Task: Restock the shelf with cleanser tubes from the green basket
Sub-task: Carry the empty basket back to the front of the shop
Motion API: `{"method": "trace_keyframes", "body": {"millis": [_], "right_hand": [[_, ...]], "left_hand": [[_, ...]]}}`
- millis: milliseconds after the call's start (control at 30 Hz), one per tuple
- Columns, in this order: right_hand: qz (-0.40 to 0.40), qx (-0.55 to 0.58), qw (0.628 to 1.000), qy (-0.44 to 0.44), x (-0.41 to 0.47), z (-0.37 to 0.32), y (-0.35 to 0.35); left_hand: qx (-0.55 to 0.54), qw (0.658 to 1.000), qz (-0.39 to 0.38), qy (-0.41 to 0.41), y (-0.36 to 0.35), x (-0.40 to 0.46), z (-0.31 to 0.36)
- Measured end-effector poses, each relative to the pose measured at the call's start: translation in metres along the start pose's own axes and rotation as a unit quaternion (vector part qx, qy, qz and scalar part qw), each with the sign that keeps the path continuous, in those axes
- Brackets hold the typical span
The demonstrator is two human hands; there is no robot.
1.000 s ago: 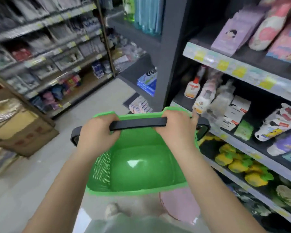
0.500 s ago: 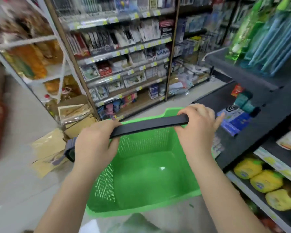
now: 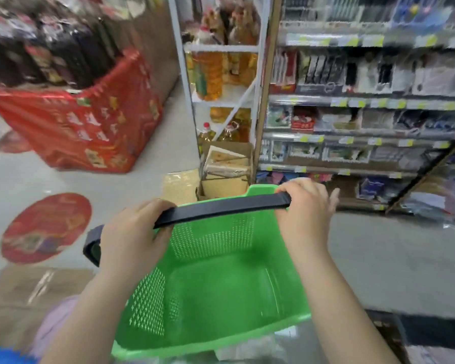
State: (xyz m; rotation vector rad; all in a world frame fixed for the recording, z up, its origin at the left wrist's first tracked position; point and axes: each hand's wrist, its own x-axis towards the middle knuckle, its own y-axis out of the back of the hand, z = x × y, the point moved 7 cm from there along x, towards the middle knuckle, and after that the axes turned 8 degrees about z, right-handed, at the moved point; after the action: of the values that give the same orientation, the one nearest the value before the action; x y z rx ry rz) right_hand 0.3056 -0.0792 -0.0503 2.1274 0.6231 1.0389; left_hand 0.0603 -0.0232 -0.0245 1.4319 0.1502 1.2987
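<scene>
While both hands, left hand (image 3: 132,232) and right hand (image 3: 304,206), grip the black handle (image 3: 221,207), the view has swung from the toiletries shelf. The green basket (image 3: 221,279) shows empty, so restocking looks finished.

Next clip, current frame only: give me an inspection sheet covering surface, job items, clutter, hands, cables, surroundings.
Surface: pale shop floor with a round red sticker.
Job's things: green basket, no tubes visible inside; black handle raised.
Clutter: cardboard boxes by the shelf foot.
Hands: left hand and right hand both grip the handle.
Cables: nothing seen.
Surroundings: stocked shelves, oil bottles, red display; picture blurred.
</scene>
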Motion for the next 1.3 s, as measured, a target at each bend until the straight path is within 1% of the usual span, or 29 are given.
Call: {"method": "trace_keyframes", "body": {"millis": [133,233,333,533,600,700,833,933,1033,1100,1233,1300], "right_hand": [[-0.066,0.056,0.992,0.087,0.060,-0.029,-0.052],[-0.081,0.126,0.979,0.134,0.103,-0.054,-0.081],[-0.088,0.182,0.966,0.164,0.137,-0.085,-0.106],[-0.080,0.254,0.940,0.213,0.179,-0.161,-0.156],[-0.109,0.263,0.932,0.226,0.187,-0.185,-0.183],[-0.148,0.274,0.916,0.254,0.194,-0.224,-0.221],[-0.187,0.258,0.908,0.273,0.203,-0.276,-0.269],[-0.197,0.260,0.903,0.281,0.216,-0.308,-0.297],[-0.234,0.270,0.897,0.260,0.227,-0.339,-0.333],[-0.254,0.281,0.890,0.254,0.232,-0.361,-0.354],[-0.271,0.292,0.876,0.272,0.240,-0.400,-0.395],[-0.275,0.301,0.870,0.278,0.244,-0.423,-0.418]], "left_hand": [[0.055,0.996,0.006,0.077,-0.008,0.028,-0.025],[0.076,0.990,0.017,0.119,-0.011,0.051,-0.041],[0.118,0.980,0.053,0.153,-0.005,0.071,-0.056],[0.190,0.930,0.141,0.281,0.008,0.074,-0.122],[0.219,0.905,0.155,0.330,0.010,0.068,-0.153],[0.247,0.880,0.168,0.369,0.009,0.066,-0.192],[0.244,0.872,0.200,0.375,0.012,0.072,-0.244],[0.241,0.848,0.224,0.415,0.019,0.073,-0.289],[0.223,0.815,0.254,0.470,0.021,0.076,-0.332],[0.200,0.799,0.262,0.502,0.019,0.081,-0.356],[0.173,0.778,0.284,0.533,0.012,0.091,-0.394],[0.186,0.773,0.287,0.534,0.011,0.099,-0.415]]}}
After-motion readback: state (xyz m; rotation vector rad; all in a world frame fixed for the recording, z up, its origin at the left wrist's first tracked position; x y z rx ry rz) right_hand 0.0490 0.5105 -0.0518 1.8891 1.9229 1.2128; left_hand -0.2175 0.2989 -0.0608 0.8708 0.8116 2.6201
